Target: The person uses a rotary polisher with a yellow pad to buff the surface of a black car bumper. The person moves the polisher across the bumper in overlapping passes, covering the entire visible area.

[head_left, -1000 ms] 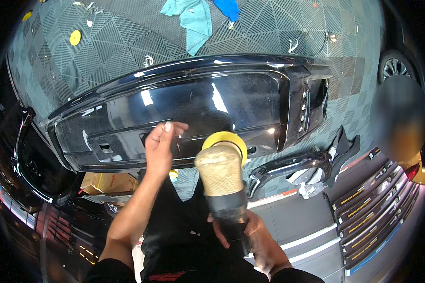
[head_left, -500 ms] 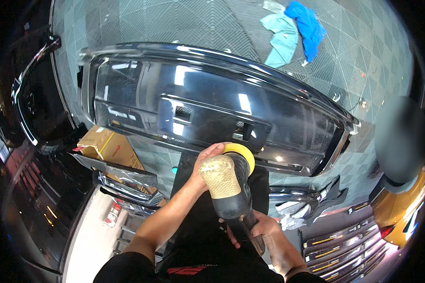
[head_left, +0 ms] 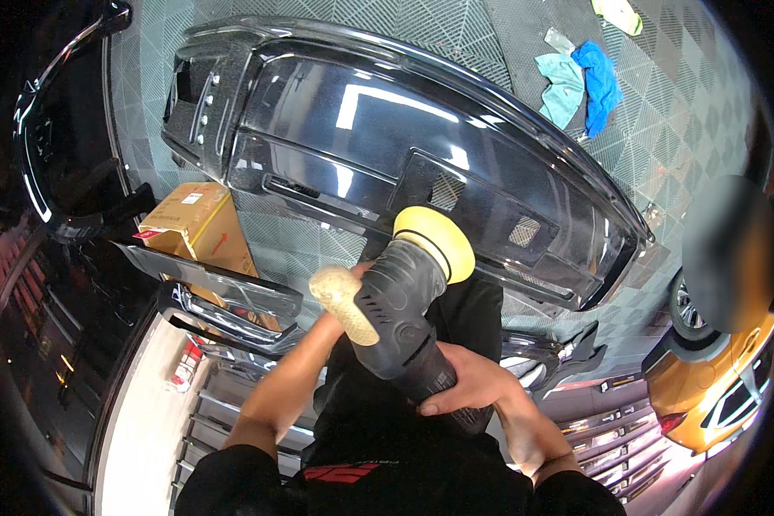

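Yellow pad [head_left: 445, 244] foremost, the polisher [head_left: 394, 288] shows against the near edge of the black panel [head_left: 318, 95]; contact is unclear. The right hand [head_left: 475, 378] has its fingers clamped round the handle [head_left: 420, 371]; a loosened grip could let the pad scuff the panel. The polisher hides most of the left hand [head_left: 359, 270], whose fingers' state cannot be told.
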Tool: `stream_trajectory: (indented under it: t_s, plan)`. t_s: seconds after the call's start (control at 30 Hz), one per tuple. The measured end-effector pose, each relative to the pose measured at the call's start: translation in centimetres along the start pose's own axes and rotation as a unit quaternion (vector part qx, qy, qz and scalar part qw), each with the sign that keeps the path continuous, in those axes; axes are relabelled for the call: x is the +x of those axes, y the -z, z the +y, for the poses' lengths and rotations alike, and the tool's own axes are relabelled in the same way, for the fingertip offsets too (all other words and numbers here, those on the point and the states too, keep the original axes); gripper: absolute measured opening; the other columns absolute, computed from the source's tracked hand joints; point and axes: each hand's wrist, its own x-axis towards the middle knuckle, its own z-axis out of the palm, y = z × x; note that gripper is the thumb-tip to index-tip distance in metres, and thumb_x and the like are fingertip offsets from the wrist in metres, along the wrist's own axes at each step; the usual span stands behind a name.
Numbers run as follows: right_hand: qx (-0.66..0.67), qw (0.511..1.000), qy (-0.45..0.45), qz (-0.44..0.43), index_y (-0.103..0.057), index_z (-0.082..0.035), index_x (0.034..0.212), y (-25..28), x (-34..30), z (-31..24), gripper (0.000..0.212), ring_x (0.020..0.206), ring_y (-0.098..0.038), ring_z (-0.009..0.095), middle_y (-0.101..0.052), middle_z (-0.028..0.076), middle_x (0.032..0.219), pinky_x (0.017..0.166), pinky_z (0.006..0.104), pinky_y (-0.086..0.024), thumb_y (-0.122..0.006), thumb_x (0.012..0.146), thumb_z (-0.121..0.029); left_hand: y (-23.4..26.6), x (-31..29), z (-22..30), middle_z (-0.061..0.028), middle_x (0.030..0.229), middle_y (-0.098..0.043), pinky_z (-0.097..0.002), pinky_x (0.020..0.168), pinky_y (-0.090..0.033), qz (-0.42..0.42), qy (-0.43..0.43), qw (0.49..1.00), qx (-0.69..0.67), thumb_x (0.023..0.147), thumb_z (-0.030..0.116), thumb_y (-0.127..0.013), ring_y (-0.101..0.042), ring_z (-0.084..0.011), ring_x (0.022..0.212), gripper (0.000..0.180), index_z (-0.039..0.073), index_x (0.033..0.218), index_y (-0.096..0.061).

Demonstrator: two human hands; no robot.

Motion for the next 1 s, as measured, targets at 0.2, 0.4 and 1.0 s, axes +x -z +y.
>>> stream_trajectory:
  t_s: [0.2, 0.4, 1.0]
  plan:
    - [-0.324, 0.928, -0.071, 0.168, -0.051, 0.002, 0.145, -7.8, -2.9, -4.7, 0.085, 0.099, -0.074, 0.043, -0.072, 0.028, 0.115, 0.090, 0.0476, -0.059, -0.089, 0.082, -0.039, -5.2, -4.7, 11.6, -0.0179, 0.142, -0.066, -0.0446, 0.113, -0.051, -0.168, 0.046, 0.984, -0.032, 0.103, 0.072, -0.049, -0.066, -0.0273, 0.129, 0.092, -0.005, 0.154, -0.048]
    - [-0.525, 0.776, 0.086, 0.338, -0.053, -0.004, 0.142, -13.0, -6.1, -2.5, 0.079, 0.085, -0.073, 0.035, -0.067, 0.017, 0.092, 0.077, 0.0459, -0.062, -0.089, 0.079, -0.034, -12.3, -12.2, 19.2, -0.0320, 0.154, -0.054, -0.0437, 0.119, -0.042, -0.358, 0.041, 0.905, 0.227, 0.063, 0.069, -0.091, -0.058, -0.0340, 0.139, 0.125, -0.014, 0.148, -0.053]
    - [-0.160, 0.871, 0.130, 0.446, -0.058, 0.004, 0.144, -8.9, -16.9, 7.6, 0.080, 0.103, -0.072, 0.019, -0.077, 0.013, 0.114, 0.095, 0.0352, -0.057, -0.093, 0.080, -0.029, 5.6, -14.8, 11.1, -0.0262, 0.128, -0.072, -0.0458, 0.102, -0.054, 0.064, -0.207, 0.625, 0.750, 0.101, 0.046, -0.064, -0.069, -0.0409, 0.120, 0.052, 0.003, 0.131, -0.071]
